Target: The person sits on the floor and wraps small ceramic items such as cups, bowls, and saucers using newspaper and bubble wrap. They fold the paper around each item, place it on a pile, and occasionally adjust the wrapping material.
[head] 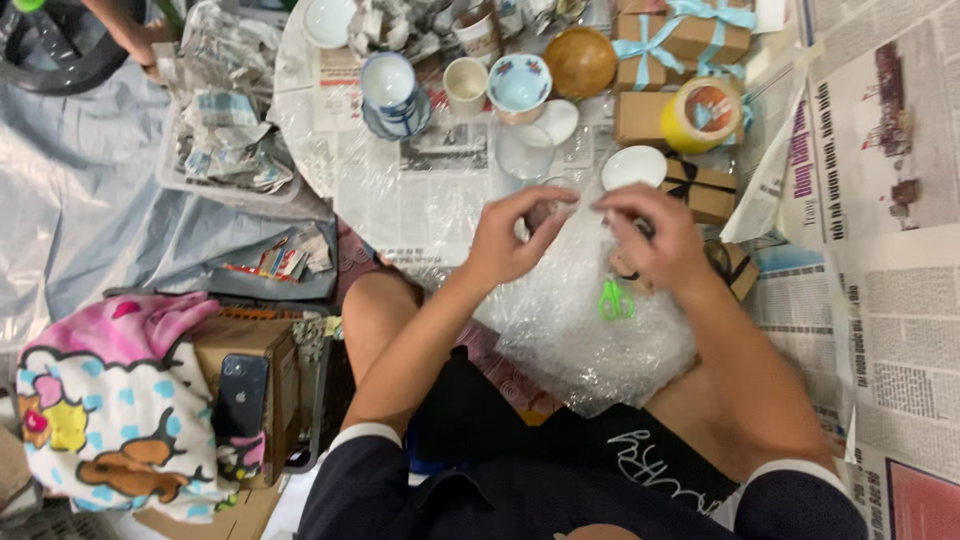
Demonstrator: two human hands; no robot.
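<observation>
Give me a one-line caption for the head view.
Both hands, left hand and right hand, pinch bubble wrap above green scissors.

Brown ribboned gift boxes [690, 35] top right; dark phone [241, 395] lower left.

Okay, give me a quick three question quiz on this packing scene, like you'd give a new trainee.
1. True or false: the green scissors lie on the bubble wrap.
2. The roll of tape is A) blue, B) yellow, C) red?
3. What rests on the cardboard box beside the person's knee?

Key: 1 true. 2 B. 3 A dark phone. The left hand and right hand meet over the wrap, pinching something small.
</observation>
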